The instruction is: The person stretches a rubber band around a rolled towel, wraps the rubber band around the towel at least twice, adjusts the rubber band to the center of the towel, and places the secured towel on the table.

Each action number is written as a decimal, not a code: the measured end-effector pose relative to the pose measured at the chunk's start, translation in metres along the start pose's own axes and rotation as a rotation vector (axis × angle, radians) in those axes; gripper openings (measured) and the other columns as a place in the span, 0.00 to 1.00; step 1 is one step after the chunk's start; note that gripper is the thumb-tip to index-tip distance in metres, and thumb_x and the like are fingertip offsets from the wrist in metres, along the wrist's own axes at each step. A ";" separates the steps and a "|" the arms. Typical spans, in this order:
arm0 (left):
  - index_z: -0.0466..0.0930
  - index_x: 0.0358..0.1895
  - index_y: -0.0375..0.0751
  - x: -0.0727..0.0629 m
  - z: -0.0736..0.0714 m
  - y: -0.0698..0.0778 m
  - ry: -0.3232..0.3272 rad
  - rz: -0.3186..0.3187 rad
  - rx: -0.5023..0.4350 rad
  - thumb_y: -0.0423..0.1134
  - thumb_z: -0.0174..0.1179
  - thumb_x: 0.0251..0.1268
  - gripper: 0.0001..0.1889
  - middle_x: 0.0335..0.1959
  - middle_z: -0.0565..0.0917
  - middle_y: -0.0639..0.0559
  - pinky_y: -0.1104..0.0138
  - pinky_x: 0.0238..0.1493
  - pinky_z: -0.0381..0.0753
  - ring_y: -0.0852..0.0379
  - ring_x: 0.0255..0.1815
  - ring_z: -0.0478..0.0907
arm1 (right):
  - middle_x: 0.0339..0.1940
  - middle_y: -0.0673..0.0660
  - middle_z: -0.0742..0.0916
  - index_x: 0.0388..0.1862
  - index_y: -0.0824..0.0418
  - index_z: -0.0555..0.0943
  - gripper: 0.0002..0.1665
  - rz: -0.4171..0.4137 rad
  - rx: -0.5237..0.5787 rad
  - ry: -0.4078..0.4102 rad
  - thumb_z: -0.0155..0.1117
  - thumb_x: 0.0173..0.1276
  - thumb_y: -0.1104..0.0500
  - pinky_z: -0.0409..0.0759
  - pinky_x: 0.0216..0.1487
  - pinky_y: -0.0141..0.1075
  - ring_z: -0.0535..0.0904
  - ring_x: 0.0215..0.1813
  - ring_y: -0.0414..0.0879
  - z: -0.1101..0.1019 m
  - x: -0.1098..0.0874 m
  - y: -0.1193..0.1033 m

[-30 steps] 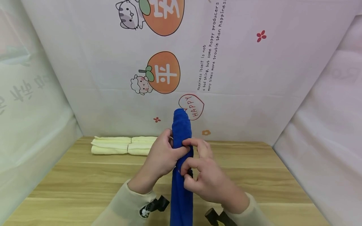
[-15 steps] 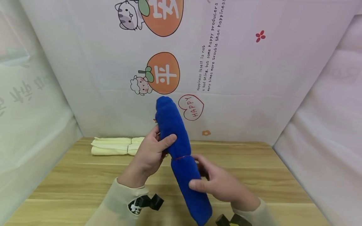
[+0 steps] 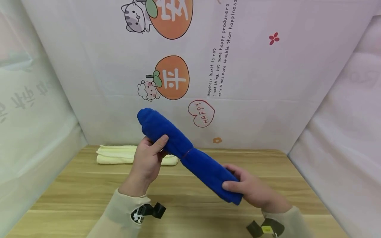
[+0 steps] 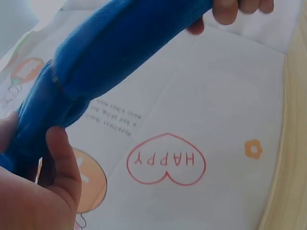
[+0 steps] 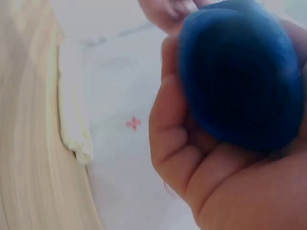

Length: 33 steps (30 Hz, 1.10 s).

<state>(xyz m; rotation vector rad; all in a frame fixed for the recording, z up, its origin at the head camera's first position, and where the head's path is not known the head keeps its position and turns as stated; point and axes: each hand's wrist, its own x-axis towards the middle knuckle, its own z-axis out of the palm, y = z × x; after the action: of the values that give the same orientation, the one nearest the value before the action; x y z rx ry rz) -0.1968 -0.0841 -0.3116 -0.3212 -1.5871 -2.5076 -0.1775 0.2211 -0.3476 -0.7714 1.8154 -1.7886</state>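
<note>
A rolled blue towel [image 3: 208, 170], cinched at its middle by a thin reddish band [image 3: 187, 153], is held in the air, slanting from upper left to lower right in the head view. My left hand [image 3: 147, 162] grips its upper half, thumb across the front. Near the lower end, my right hand [image 3: 253, 188] holds the roll with the thumb on top. In the right wrist view the fingers [image 5: 170, 124] wrap around the towel's round end [image 5: 240, 76]. The left wrist view shows the band around the pinched middle of the blue roll [image 4: 124, 48].
Behind my left hand, a pale yellow rolled towel [image 3: 116, 155] lies at the back of the wooden table [image 3: 184, 205]. A white printed sheet [image 3: 247, 82] rises along the table's back edge, with white sheets at both sides.
The blue roll has turned from upright to a slant, its top going left and its bottom right. My right hand has left the tied middle and taken hold of the lower end.
</note>
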 end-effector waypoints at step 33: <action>0.71 0.61 0.32 0.004 -0.036 -0.016 0.302 0.183 0.367 0.38 0.56 0.75 0.18 0.47 0.82 0.37 0.61 0.34 0.86 0.45 0.34 0.84 | 0.54 0.59 0.73 0.49 0.54 0.82 0.10 -0.186 0.387 0.611 0.59 0.75 0.66 0.81 0.36 0.30 0.76 0.44 0.46 -0.026 0.003 -0.006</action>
<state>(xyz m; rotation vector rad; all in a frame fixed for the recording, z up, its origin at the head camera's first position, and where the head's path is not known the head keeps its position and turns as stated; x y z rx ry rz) -0.2084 -0.1101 -0.3396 -0.0337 -1.7524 -1.9688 -0.1966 0.2382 -0.3410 -0.2567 1.6731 -2.6051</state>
